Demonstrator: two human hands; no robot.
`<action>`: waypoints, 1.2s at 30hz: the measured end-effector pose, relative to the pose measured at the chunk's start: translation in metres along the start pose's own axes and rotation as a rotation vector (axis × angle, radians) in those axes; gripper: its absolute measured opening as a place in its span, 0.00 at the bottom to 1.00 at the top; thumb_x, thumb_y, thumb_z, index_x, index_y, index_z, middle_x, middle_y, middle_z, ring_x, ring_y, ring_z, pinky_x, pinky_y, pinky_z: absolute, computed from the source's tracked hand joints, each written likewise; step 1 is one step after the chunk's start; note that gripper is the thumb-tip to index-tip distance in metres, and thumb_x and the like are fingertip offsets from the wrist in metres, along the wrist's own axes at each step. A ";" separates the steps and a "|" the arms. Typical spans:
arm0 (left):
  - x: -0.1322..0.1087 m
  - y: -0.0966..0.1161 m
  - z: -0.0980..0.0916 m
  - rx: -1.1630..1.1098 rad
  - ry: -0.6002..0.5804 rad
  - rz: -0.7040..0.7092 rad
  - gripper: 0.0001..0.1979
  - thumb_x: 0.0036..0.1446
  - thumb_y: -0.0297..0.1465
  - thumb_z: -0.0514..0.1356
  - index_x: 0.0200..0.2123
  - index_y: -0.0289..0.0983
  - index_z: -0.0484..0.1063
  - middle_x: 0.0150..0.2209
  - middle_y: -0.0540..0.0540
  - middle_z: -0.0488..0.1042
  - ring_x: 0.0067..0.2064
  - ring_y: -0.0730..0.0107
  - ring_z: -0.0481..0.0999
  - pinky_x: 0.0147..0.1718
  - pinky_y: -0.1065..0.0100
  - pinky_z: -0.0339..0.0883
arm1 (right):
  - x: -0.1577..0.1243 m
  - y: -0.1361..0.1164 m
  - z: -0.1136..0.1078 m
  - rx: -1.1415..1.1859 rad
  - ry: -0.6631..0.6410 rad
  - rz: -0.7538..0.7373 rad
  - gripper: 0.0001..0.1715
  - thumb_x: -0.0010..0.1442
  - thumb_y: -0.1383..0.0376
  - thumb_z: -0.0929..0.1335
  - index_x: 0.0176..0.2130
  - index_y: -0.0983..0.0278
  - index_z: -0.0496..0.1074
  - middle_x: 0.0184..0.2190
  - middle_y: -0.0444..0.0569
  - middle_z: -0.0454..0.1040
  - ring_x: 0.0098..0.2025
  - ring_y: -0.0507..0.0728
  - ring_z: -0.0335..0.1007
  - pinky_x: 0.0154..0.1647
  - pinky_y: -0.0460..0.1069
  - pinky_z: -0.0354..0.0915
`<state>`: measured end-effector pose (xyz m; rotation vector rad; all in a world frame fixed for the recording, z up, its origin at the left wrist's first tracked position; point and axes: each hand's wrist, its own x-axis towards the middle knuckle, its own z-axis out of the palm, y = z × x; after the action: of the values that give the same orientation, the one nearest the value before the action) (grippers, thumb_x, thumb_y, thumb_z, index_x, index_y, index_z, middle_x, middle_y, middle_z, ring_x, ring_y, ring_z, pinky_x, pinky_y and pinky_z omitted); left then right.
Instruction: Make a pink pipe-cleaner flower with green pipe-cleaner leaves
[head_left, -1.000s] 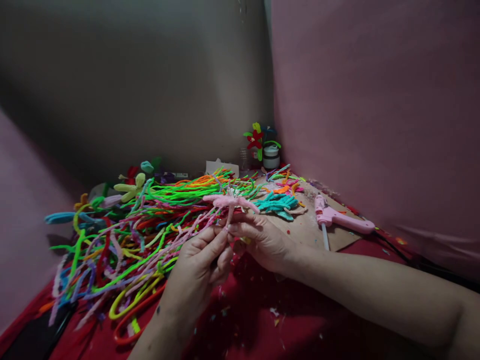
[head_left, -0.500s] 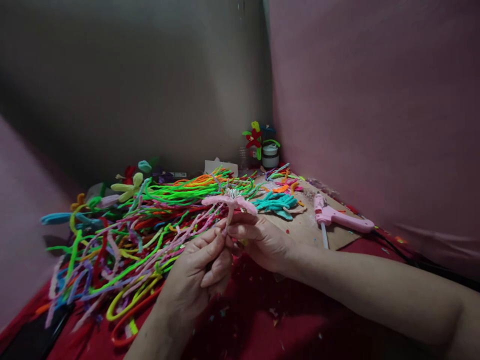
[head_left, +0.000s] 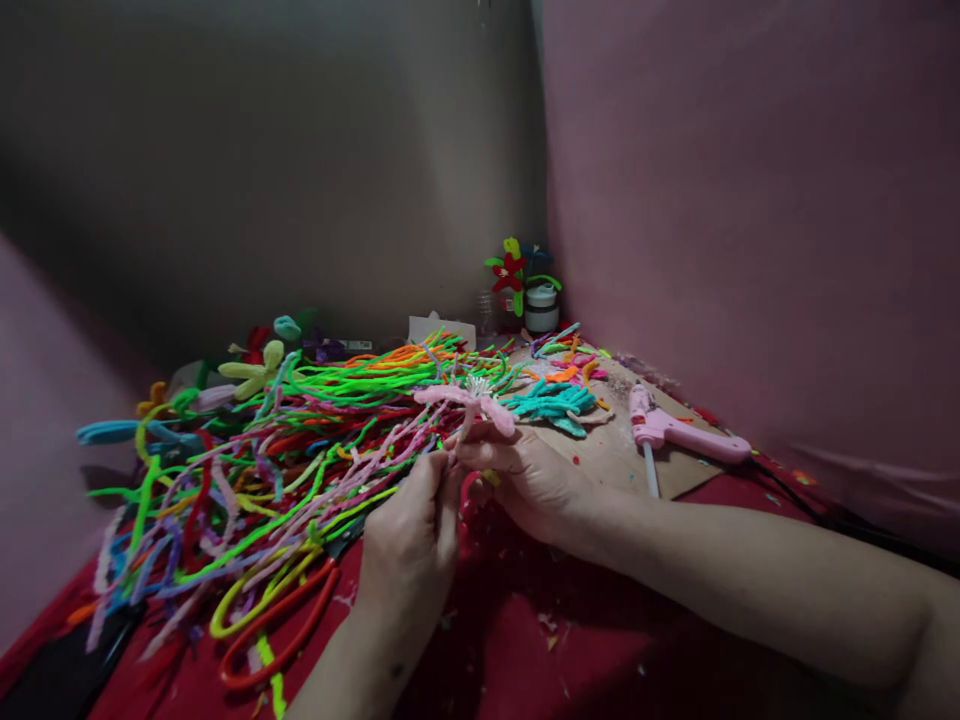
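Observation:
A pink pipe-cleaner flower with white stamens in its centre stands upright between my hands. My right hand pinches its stem just under the petals. Lower down, my left hand is closed around the stem, its fingers turned away so that their tips are partly hidden. The two hands touch or nearly touch at the stem. Behind them and to the left spreads a tangled heap of coloured pipe cleaners, and a bunch of turquoise pieces lies just beyond my right hand.
A pink glue gun with its glue stick rests on a cardboard sheet at the right. Finished flowers and a white-lidded jar stand in the back corner. A red cloth with scraps covers the surface.
My left hand has rotated and closed more tightly on the stem, its fingers turning out of sight. The flower has shifted slightly right and tilted. My right hand has barely moved.

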<state>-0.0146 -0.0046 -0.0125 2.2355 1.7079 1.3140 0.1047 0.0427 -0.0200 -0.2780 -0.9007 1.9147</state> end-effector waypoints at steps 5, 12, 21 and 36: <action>0.001 -0.001 -0.001 0.068 0.063 0.052 0.06 0.56 0.29 0.54 0.33 0.38 0.71 0.29 0.49 0.75 0.27 0.71 0.72 0.29 0.73 0.60 | -0.001 -0.001 0.002 -0.028 -0.031 -0.027 0.09 0.45 0.69 0.72 0.28 0.61 0.69 0.26 0.40 0.67 0.27 0.49 0.61 0.24 0.44 0.56; 0.001 0.004 -0.003 0.052 0.040 0.020 0.07 0.57 0.29 0.53 0.33 0.38 0.71 0.24 0.51 0.72 0.23 0.74 0.68 0.26 0.74 0.58 | 0.000 0.000 -0.002 -0.051 -0.016 -0.014 0.09 0.45 0.70 0.71 0.30 0.60 0.71 0.26 0.40 0.65 0.26 0.48 0.59 0.22 0.44 0.55; 0.002 0.003 -0.004 -0.081 0.033 -0.125 0.06 0.54 0.31 0.55 0.29 0.39 0.71 0.19 0.53 0.66 0.21 0.74 0.63 0.24 0.73 0.56 | 0.000 0.000 -0.002 -0.097 -0.006 -0.063 0.07 0.46 0.69 0.71 0.29 0.60 0.71 0.25 0.39 0.66 0.24 0.47 0.58 0.20 0.43 0.54; 0.009 0.007 -0.012 -1.000 -0.203 -0.726 0.10 0.49 0.36 0.62 0.28 0.34 0.68 0.15 0.58 0.55 0.17 0.84 0.48 0.15 0.79 0.42 | 0.004 0.004 -0.008 -0.140 -0.054 -0.075 0.15 0.47 0.65 0.72 0.38 0.58 0.74 0.29 0.40 0.71 0.31 0.48 0.65 0.38 0.45 0.61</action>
<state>-0.0163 -0.0056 0.0042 1.0142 1.1625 1.2449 0.1039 0.0488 -0.0273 -0.2726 -1.0686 1.8003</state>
